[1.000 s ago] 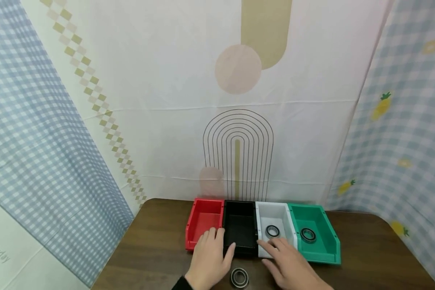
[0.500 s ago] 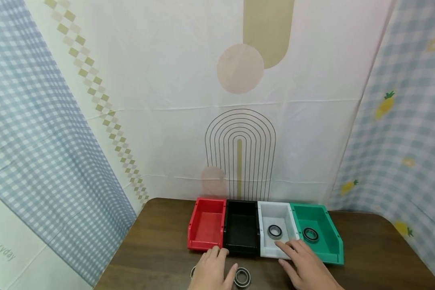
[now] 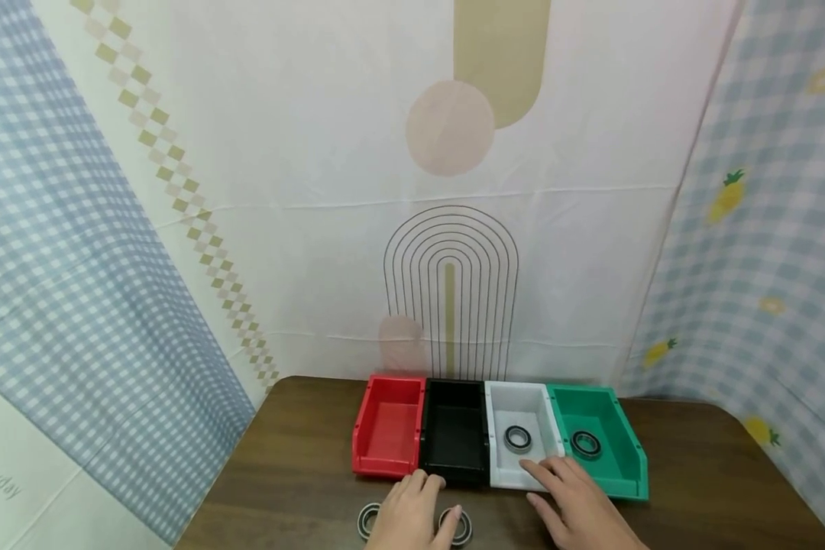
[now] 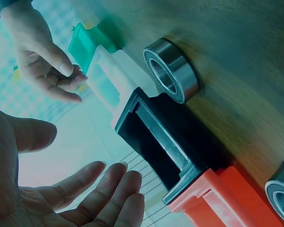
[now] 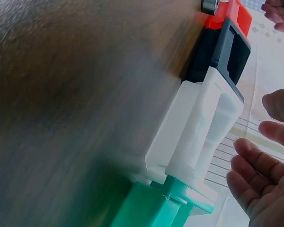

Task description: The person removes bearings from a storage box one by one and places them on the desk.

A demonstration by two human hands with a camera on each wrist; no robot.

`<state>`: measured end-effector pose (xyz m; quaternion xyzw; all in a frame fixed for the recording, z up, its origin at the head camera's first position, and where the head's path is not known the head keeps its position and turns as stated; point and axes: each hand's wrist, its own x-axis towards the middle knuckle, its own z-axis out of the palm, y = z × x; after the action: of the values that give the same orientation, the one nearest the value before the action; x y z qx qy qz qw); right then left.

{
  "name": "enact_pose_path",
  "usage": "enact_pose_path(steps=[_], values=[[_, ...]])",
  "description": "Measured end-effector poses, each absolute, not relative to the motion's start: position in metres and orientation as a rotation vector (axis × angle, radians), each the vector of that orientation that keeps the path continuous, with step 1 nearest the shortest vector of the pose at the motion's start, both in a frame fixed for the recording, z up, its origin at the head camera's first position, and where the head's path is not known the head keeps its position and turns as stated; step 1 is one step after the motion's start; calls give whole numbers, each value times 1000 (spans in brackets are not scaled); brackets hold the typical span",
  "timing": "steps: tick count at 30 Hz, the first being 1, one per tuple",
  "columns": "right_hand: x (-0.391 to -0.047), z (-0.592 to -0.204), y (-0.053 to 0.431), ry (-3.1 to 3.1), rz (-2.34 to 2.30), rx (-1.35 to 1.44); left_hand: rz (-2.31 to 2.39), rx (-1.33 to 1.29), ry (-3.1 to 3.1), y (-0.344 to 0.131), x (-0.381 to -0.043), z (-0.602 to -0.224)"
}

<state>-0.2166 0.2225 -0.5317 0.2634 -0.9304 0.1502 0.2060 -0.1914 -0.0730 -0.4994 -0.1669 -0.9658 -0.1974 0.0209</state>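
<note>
My left hand (image 3: 412,516) hovers over the near side of the table between two metal ball bearings, holding nothing, its fingers loosely bent. One bearing (image 3: 361,524) peeks out left of it; the thumb partly covers the other bearing (image 3: 468,527). In the left wrist view these show as a nearer bearing (image 4: 181,71) and one cut by the frame edge (image 4: 274,182). My right hand (image 3: 580,508), also without anything in it, is over the front of the white bin (image 3: 516,477). One bearing (image 3: 518,449) lies in that bin, another bearing (image 3: 586,454) in the green bin (image 3: 626,489).
A red bin (image 3: 386,464), a black bin (image 3: 454,458), the white bin and the green bin stand side by side along the back of the brown wooden table (image 3: 282,458). No bearing shows in the red or black bin. Patterned cloths (image 3: 316,267) hang behind and at both sides.
My left hand has drawn back from the red and black bins, uncovering part of the left bearing and covering part of the right one. The right hand has shifted slightly right.
</note>
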Motion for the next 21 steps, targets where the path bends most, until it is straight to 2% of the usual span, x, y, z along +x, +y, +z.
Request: enact_pose_path(steps=[11, 17, 21], values=[[-213, -529, 224, -2603, 418, 711, -708, -501, -3010, -63, -198, -500], [-211, -528, 223, -2566, 499, 695, -665, -562, -2883, -53, -214, -503], [-210, -527, 221, -2522, 551, 694, -606, -509, -2789, -40, -229, -501]])
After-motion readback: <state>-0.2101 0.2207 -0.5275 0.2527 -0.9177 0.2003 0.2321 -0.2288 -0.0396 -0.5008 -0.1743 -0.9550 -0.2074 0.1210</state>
